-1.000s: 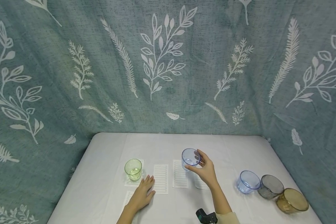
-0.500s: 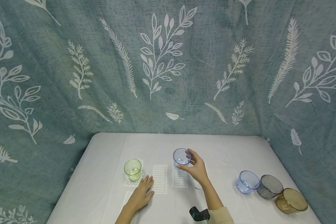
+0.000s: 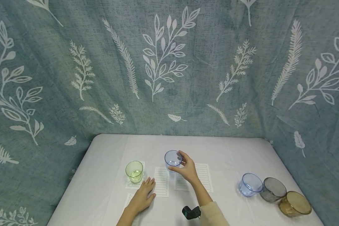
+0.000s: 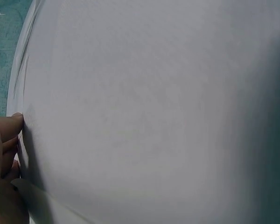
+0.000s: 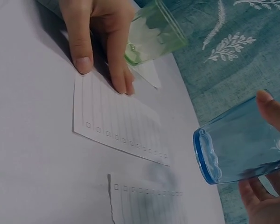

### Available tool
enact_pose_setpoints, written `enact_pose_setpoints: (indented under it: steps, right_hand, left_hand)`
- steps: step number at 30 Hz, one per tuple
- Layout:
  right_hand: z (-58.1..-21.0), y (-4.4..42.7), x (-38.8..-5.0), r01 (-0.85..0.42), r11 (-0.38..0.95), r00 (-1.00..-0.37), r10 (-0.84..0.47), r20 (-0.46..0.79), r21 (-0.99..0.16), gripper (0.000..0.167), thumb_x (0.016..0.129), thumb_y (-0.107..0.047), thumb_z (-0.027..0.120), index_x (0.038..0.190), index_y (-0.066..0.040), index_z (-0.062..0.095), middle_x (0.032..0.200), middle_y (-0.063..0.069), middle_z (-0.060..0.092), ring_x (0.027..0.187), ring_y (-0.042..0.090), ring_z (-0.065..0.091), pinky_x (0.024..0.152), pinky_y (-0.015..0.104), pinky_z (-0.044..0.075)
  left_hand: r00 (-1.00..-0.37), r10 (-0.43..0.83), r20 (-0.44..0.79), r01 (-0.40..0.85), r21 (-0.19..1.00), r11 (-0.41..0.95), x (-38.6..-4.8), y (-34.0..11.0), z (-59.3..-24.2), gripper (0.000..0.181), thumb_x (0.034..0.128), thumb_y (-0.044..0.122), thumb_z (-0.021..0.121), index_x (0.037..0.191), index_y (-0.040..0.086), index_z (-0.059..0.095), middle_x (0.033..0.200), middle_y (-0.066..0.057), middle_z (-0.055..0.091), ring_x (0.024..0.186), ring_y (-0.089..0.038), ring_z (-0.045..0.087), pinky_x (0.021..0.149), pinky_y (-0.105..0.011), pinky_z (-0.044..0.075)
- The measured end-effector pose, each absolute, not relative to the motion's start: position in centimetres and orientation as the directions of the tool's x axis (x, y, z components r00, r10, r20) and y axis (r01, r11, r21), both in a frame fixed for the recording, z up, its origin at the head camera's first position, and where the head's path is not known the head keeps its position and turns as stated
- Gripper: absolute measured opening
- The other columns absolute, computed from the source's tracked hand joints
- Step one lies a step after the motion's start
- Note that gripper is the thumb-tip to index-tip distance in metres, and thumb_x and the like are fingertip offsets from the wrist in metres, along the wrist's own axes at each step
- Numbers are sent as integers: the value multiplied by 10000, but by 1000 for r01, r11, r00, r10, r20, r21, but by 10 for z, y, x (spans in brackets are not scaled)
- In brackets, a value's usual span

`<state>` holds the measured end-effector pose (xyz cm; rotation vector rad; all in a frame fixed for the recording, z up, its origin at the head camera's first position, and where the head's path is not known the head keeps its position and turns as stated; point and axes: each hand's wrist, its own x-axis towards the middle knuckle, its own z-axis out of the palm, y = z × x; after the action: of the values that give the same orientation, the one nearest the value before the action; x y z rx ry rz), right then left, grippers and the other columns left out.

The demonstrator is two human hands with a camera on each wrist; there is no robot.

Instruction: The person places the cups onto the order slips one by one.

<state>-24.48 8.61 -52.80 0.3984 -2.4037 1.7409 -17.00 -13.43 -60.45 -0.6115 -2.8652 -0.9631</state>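
My right hand (image 3: 187,169) grips a blue glass (image 3: 173,159) by its side, above the far end of the lined papers. In the right wrist view the blue glass (image 5: 242,144) hangs clear of the table, thumb on one side and fingers on the other. My left hand (image 3: 142,196) lies with fingers extended, its fingertips at the left edge of a lined paper (image 3: 162,182). A green glass (image 3: 134,172) stands on another paper just beyond it. In the right wrist view my left hand's fingertips touch the lined paper (image 5: 116,116).
At the right of the white table (image 3: 228,157) stand a second blue glass (image 3: 250,184), a grey glass (image 3: 273,189) and an amber glass (image 3: 294,204), close together. More lined paper (image 3: 204,177) lies right of centre. A patterned curtain (image 3: 169,62) rises behind the table.
My right hand has carried the blue glass leftward, uncovering the paper at right of centre. My left hand and the green glass have stayed in place.
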Motion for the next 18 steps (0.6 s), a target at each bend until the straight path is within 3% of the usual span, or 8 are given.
enact_pose_setpoints:
  steps: [9, 18]
  right_hand:
    - [-512, 69, -234, -301, 239, -948, -179, 262, -923, 782, 692, -31, 811, 1313, 178, 383, 1287, 368, 468, 1168, 509, 479, 956, 566, 435]
    - [-516, 55, -227, -289, 222, -946, -213, 243, -931, 780, 693, -15, 802, 1312, 185, 371, 1292, 393, 443, 1167, 528, 467, 958, 576, 427]
  left_hand:
    - [-929, 334, 162, 364, 570, 736, -171, -133, -607, 488, 866, 131, 618, 1282, -95, 499, 1399, -207, 440, 1344, -377, 332, 1110, -531, 225]
    - [-916, 332, 226, 401, 569, 718, -169, -133, -609, 472, 845, 94, 630, 1253, -114, 519, 1368, -230, 468, 1316, -408, 364, 1086, -559, 250]
